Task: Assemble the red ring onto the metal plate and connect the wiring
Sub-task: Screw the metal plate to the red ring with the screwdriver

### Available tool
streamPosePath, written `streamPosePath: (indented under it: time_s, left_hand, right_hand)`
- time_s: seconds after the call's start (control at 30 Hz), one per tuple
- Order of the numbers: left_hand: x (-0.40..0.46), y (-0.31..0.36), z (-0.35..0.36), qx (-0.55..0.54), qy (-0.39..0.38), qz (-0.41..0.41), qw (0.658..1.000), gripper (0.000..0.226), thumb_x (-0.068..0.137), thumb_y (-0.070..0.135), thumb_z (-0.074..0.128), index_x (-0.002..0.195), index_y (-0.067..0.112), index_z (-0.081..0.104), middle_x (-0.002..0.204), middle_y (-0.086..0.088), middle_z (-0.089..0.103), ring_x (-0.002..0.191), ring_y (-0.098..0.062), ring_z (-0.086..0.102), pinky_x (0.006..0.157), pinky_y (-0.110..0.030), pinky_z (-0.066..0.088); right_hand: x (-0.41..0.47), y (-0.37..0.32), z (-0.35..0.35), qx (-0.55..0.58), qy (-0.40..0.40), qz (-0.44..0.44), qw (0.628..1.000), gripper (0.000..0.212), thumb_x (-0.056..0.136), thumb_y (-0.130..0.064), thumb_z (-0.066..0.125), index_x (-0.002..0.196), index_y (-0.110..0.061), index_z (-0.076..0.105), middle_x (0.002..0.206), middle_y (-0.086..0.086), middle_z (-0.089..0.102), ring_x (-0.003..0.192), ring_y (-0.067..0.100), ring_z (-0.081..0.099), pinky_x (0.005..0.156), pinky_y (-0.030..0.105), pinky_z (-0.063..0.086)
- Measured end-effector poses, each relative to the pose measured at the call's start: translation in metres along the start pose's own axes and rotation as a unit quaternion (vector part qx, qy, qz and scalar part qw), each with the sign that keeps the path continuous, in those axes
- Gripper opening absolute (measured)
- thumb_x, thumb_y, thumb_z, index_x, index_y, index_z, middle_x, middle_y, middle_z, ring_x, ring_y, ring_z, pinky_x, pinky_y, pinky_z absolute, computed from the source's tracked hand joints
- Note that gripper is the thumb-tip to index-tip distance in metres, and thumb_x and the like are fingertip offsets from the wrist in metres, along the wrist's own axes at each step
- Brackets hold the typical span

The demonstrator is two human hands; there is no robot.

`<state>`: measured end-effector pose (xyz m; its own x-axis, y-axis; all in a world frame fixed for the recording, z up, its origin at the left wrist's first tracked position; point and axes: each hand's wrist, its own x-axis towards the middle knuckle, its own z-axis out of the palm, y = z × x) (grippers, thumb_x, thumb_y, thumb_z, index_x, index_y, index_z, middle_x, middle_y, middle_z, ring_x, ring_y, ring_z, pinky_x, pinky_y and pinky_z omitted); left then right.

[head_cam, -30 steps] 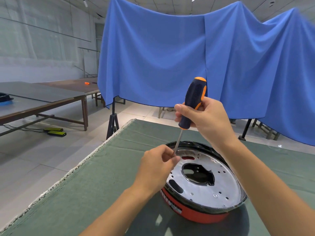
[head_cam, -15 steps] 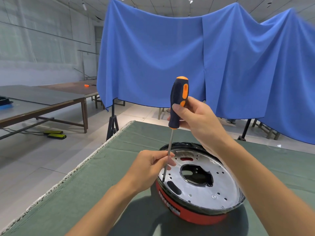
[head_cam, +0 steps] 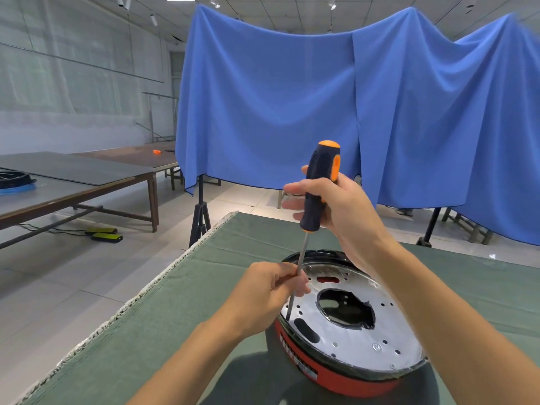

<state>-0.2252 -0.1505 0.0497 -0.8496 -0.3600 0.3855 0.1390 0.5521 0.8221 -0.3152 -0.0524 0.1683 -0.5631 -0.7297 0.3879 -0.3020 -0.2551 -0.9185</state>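
A shiny round metal plate (head_cam: pixel 350 331) with a large centre hole lies on top of the red ring (head_cam: pixel 336 378), both on the green-covered table. My right hand (head_cam: pixel 342 211) grips the black-and-orange handle of a screwdriver (head_cam: pixel 320 185), held almost upright. Its thin shaft runs down to the plate's left edge, where the tip touches near a small hole. My left hand (head_cam: pixel 263 296) pinches the shaft just above the plate. No wiring is visible.
The green table cloth (head_cam: pixel 181 317) ends at a frayed left edge with bare floor beyond. Long tables (head_cam: pixel 73 182) stand at the left. A blue drape (head_cam: pixel 321 106) hangs behind on stands, one tripod (head_cam: pixel 200 223) close to the table corner.
The screwdriver has swung from tilted to nearly upright and its tip has come down onto the plate's left edge. My left hand stays pinched on the shaft.
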Motion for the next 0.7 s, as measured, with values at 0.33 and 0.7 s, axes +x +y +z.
streamPosePath:
  time_s: [0.33, 0.7]
  left_hand:
    - [-0.004, -0.004, 0.007, -0.027, 0.107, 0.034, 0.993, 0.01, 0.08, 0.015, 0.076, 0.074, 0.02, 0.072, 0.066, 0.005, 0.072, 0.064, -0.011, 0.07, 0.067, -0.033, 0.059]
    - [-0.005, -0.005, -0.004, 0.119, 0.029, 0.052, 0.991, 0.018, 0.095, 0.027, 0.057, 0.096, 0.021, 0.074, 0.084, 0.014, 0.074, 0.082, -0.002, 0.069, 0.072, -0.035, 0.057]
  right_hand:
    - [-0.011, 0.004, 0.01, -0.175, 0.127, -0.138, 0.967, 0.037, 0.079, -0.037, 0.075, 0.071, -0.016, 0.046, 0.058, 0.004, 0.066, 0.048, 0.012, 0.064, 0.045, 0.017, 0.046]
    - [-0.018, 0.002, 0.0, -0.095, 0.041, -0.104, 0.989, 0.004, 0.09, -0.014, 0.065, 0.093, -0.016, 0.063, 0.088, 0.013, 0.068, 0.076, 0.026, 0.07, 0.073, 0.048, 0.058]
